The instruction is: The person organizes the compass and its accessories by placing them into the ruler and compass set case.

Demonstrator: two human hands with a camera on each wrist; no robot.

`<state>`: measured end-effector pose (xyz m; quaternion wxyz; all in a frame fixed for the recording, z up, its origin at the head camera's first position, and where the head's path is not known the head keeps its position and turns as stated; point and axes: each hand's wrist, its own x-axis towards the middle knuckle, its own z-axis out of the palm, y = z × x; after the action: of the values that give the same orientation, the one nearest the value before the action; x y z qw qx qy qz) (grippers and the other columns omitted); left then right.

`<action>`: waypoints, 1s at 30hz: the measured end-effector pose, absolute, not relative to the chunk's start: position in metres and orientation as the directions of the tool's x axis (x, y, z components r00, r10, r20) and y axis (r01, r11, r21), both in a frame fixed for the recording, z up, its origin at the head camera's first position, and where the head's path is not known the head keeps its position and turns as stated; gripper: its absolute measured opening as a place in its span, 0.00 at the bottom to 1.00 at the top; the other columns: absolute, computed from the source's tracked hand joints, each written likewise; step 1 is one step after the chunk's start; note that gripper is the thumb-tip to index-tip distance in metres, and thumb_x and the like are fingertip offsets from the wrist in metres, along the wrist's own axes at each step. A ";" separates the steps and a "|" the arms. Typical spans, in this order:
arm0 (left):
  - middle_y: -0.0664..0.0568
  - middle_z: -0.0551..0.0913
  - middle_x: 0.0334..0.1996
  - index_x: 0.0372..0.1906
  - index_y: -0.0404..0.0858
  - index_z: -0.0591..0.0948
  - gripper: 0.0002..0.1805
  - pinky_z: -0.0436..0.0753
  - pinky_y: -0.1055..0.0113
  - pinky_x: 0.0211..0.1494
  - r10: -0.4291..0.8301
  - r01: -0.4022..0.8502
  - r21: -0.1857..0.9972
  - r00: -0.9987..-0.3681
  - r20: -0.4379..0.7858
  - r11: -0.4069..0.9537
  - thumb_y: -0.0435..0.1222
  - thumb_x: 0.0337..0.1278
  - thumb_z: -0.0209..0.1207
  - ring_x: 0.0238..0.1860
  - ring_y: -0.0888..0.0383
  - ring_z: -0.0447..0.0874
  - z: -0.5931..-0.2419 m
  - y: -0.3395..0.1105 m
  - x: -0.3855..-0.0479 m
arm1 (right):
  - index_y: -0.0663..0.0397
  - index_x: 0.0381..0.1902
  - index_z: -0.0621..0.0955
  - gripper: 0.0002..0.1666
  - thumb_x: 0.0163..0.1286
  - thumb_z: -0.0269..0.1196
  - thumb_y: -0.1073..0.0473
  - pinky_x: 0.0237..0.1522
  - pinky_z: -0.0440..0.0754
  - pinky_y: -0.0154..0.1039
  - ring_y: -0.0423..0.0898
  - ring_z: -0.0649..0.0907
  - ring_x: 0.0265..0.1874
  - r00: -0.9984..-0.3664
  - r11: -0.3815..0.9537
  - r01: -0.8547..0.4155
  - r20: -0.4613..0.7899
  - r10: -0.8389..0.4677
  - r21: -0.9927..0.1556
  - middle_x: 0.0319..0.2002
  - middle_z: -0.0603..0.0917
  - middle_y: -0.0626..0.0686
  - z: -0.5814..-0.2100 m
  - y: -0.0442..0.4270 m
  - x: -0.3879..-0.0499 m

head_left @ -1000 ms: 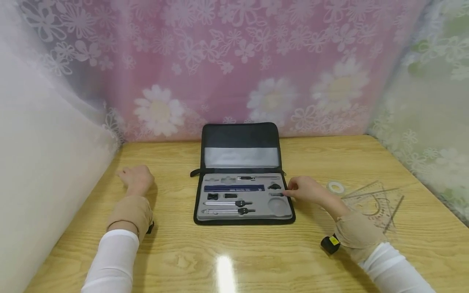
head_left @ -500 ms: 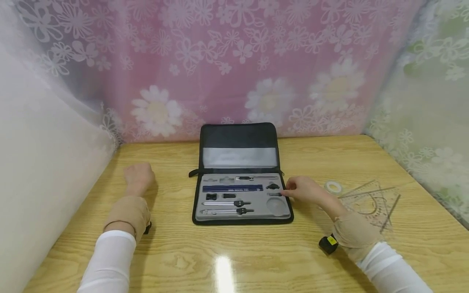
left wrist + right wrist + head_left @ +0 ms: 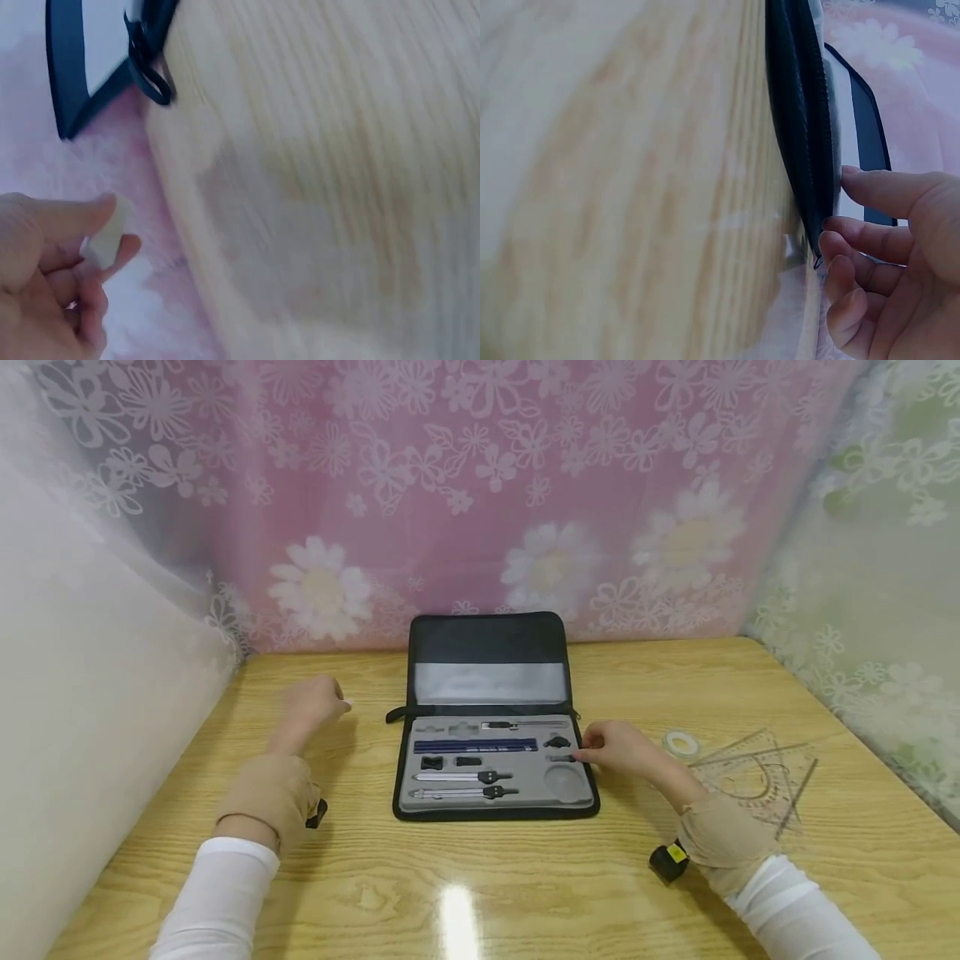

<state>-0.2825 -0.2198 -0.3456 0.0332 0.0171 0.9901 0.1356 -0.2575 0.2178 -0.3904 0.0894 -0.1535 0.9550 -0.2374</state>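
My left hand (image 3: pixel 313 703), above the table left of the case, pinches a small off-white eraser (image 3: pixel 109 236) between thumb and finger; only a bit of it shows in the head view. The black zip case (image 3: pixel 403 814) lies open mid-table with its lid raised. Its grey tray holds dark blue pencils (image 3: pixel 475 747), two compasses (image 3: pixel 462 777), a small black sharpener (image 3: pixel 431 762) and other small black parts. My right hand (image 3: pixel 618 747) grips the case's right edge, thumb over the rim and a finger against the side, as the right wrist view (image 3: pixel 885 247) shows.
Right of the case lie a roll of white tape (image 3: pixel 681 743) and clear set squares (image 3: pixel 757 777) with a protractor. A black and yellow block (image 3: pixel 669 861) sits beneath my right wrist. A flowered curtain (image 3: pixel 480 527) closes off the table's back edge.
My left hand has turned and moved right towards the case, bringing the eraser into sight. My right hand stays at the case edge.
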 end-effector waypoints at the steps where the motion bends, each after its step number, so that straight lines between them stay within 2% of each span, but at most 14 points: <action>1: 0.44 0.81 0.26 0.34 0.29 0.82 0.12 0.74 0.60 0.31 0.068 0.049 0.292 -0.996 -0.056 0.955 0.37 0.59 0.57 0.23 0.55 0.73 -0.345 -0.215 -0.283 | 0.56 0.30 0.78 0.12 0.61 0.64 0.52 0.27 0.69 0.37 0.44 0.72 0.25 -0.937 0.841 -0.249 -0.101 -0.335 -0.481 0.24 0.76 0.48 -0.390 0.218 -0.257; 4: 0.41 0.82 0.32 0.35 0.27 0.82 0.10 0.75 0.60 0.33 0.122 0.110 0.343 -0.992 -0.014 0.933 0.33 0.56 0.58 0.28 0.52 0.75 -0.343 -0.199 -0.285 | 0.56 0.29 0.78 0.12 0.61 0.64 0.52 0.26 0.69 0.37 0.44 0.72 0.24 -0.936 0.838 -0.253 -0.098 -0.339 -0.483 0.24 0.76 0.48 -0.389 0.217 -0.257; 7: 0.41 0.82 0.33 0.33 0.28 0.83 0.08 0.75 0.60 0.34 0.162 0.164 0.367 -0.986 0.038 0.915 0.31 0.52 0.60 0.30 0.51 0.75 -0.340 -0.181 -0.286 | 0.57 0.29 0.78 0.12 0.61 0.64 0.53 0.26 0.69 0.37 0.44 0.72 0.24 -0.934 0.834 -0.266 -0.086 -0.348 -0.483 0.23 0.76 0.48 -0.388 0.216 -0.257; 12: 0.47 0.82 0.26 0.30 0.31 0.84 0.06 0.74 0.63 0.31 0.229 0.235 0.351 -0.972 0.060 0.906 0.30 0.45 0.62 0.27 0.53 0.74 -0.336 -0.152 -0.287 | 0.58 0.28 0.78 0.11 0.61 0.64 0.55 0.26 0.70 0.37 0.43 0.72 0.24 -0.931 0.824 -0.280 -0.071 -0.359 -0.493 0.23 0.76 0.49 -0.389 0.217 -0.257; 16: 0.49 0.79 0.23 0.26 0.33 0.83 0.04 0.72 0.65 0.28 0.297 0.290 0.330 -0.954 0.030 0.899 0.31 0.43 0.64 0.26 0.54 0.73 -0.336 -0.129 -0.289 | 0.57 0.28 0.78 0.11 0.61 0.64 0.55 0.25 0.69 0.37 0.43 0.72 0.23 -0.931 0.821 -0.276 -0.071 -0.357 -0.500 0.22 0.75 0.48 -0.389 0.217 -0.256; 20: 0.50 0.77 0.23 0.25 0.33 0.81 0.01 0.71 0.66 0.28 0.377 0.354 0.324 -0.926 -0.009 0.877 0.28 0.43 0.61 0.25 0.55 0.71 -0.341 -0.110 -0.292 | 0.58 0.27 0.78 0.11 0.61 0.63 0.55 0.24 0.68 0.37 0.43 0.72 0.22 -0.930 0.819 -0.287 -0.061 -0.362 -0.497 0.21 0.75 0.48 -0.389 0.217 -0.256; 24: 0.53 0.72 0.18 0.20 0.35 0.78 0.06 0.69 0.67 0.28 0.454 0.427 0.288 -0.891 -0.029 0.857 0.25 0.45 0.56 0.23 0.57 0.67 -0.348 -0.096 -0.293 | 0.57 0.27 0.78 0.11 0.61 0.64 0.55 0.25 0.69 0.36 0.43 0.72 0.22 -0.932 0.824 -0.282 -0.063 -0.357 -0.491 0.21 0.75 0.48 -0.390 0.216 -0.256; 30: 0.56 0.63 0.13 0.14 0.40 0.72 0.14 0.62 0.70 0.22 0.489 0.451 0.278 -0.869 -0.082 0.848 0.24 0.50 0.53 0.17 0.60 0.59 -0.355 -0.084 -0.291 | 0.57 0.28 0.78 0.10 0.61 0.64 0.55 0.25 0.69 0.37 0.43 0.72 0.23 -0.933 0.827 -0.279 -0.067 -0.354 -0.489 0.22 0.75 0.48 -0.390 0.216 -0.255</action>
<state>-0.2907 -0.0840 -0.3548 0.0748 0.2451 0.9584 0.1257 -0.2553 0.2165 -0.3903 0.0778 -0.1662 0.9525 -0.2430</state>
